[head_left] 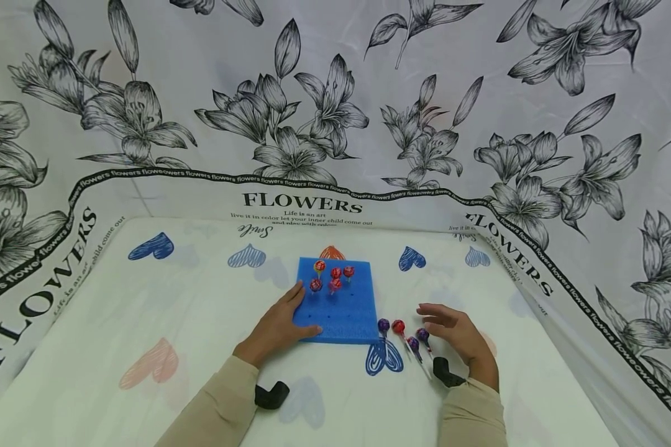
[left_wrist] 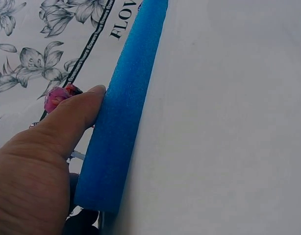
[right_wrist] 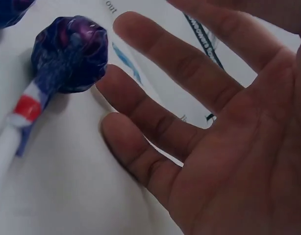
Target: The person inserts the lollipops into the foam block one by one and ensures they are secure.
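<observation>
A blue foam block (head_left: 341,316) lies on the table with several wrapped lollipops (head_left: 336,284) standing in its far half. My left hand (head_left: 276,326) rests at the block's near left corner, fingers along the left side and thumb on the front edge. In the left wrist view the straight thumb (left_wrist: 87,103) touches the block's edge. To the right of the block lie a red lollipop (head_left: 398,326) and several purple ones (head_left: 383,325). My right hand (head_left: 458,332) hovers beside them, its fingers spread and holding nothing. One purple lollipop (right_wrist: 74,54) is close to its fingertips in the right wrist view.
Small holes (head_left: 335,316) show in the block's near half. A white cloth (head_left: 145,298) with printed hearts covers the table. Behind it hangs a floral sheet (head_left: 335,161). A black wrist mount (head_left: 446,372) on the right wrist sits near the lollipop sticks.
</observation>
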The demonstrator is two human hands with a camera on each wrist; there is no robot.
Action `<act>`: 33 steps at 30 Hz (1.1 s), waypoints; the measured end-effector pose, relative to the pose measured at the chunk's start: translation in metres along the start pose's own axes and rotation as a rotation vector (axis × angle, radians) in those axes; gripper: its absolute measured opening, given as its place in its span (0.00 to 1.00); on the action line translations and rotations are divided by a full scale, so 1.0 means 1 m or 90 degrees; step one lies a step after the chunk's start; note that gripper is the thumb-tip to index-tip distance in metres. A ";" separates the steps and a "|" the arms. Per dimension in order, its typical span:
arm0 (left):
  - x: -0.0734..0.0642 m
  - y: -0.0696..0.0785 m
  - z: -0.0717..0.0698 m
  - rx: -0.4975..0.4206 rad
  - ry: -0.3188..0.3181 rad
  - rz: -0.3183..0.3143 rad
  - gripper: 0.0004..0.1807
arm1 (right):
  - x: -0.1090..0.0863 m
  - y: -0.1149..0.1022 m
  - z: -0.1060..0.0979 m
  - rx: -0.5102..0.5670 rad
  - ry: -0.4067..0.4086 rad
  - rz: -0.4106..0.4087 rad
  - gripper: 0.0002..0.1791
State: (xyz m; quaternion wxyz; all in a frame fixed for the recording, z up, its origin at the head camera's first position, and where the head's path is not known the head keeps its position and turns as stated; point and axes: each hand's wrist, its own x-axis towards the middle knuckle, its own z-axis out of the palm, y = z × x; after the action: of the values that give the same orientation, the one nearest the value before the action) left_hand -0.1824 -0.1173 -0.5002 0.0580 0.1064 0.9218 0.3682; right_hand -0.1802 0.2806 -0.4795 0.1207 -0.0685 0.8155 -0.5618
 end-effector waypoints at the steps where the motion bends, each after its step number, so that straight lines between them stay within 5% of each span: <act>1: 0.000 0.000 0.000 -0.002 0.001 0.000 0.56 | 0.001 0.001 0.000 -0.003 -0.003 0.010 0.27; 11: 0.000 -0.002 0.001 -0.002 0.004 0.000 0.56 | 0.003 0.003 0.006 -0.075 -0.018 0.072 0.21; 18: 0.000 -0.003 0.002 -0.006 0.005 0.003 0.56 | 0.003 0.000 0.008 -0.112 0.039 0.065 0.15; 33: 0.000 -0.003 0.002 -0.005 0.010 0.015 0.56 | -0.005 -0.024 0.001 0.035 0.226 -0.038 0.21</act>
State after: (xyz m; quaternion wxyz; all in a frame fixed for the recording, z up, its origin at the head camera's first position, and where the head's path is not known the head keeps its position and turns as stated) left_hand -0.1827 -0.1179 -0.5034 0.0468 0.1141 0.9195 0.3732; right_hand -0.1759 0.2721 -0.4573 -0.0403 0.0112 0.8059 -0.5906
